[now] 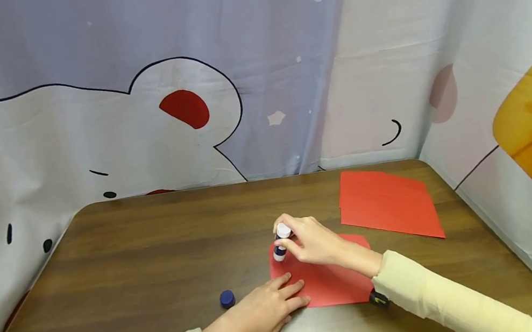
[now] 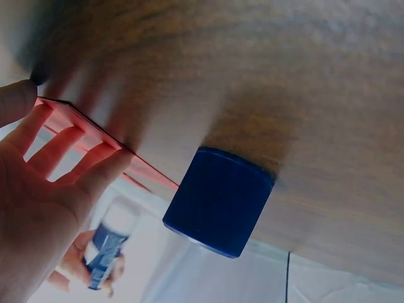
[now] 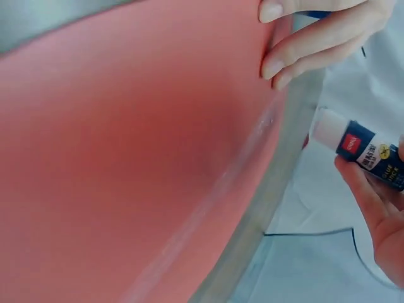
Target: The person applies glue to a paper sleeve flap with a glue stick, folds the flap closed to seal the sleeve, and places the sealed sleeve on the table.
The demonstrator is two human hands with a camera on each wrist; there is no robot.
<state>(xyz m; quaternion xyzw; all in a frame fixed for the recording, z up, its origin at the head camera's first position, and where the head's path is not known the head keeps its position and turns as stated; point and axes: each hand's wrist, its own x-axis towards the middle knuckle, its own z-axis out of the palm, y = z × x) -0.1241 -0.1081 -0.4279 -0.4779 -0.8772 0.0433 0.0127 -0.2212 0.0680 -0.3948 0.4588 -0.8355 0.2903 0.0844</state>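
My right hand [image 1: 315, 241] grips a glue stick [image 1: 281, 243] with a dark blue label, its white end pointing down over a red sheet of paper [image 1: 334, 283]. In the right wrist view the uncapped glue stick [image 3: 363, 148] shows close beside the paper's edge. A glossy streak of glue [image 3: 208, 202] runs along that edge of the red paper [image 3: 126, 139]. My left hand [image 1: 266, 306] lies with fingers spread on the paper's left edge, holding nothing. Left of this hand stands the dark blue cap [image 1: 227, 299], large in the left wrist view as a blue cap [image 2: 221, 202].
More red paper sheets [image 1: 387, 204] lie stacked at the back right of the brown wooden table [image 1: 157, 242]. A printed curtain [image 1: 276, 78] hangs behind the table and along its sides. A black wrist strap [image 1: 378, 298] is on the right forearm.
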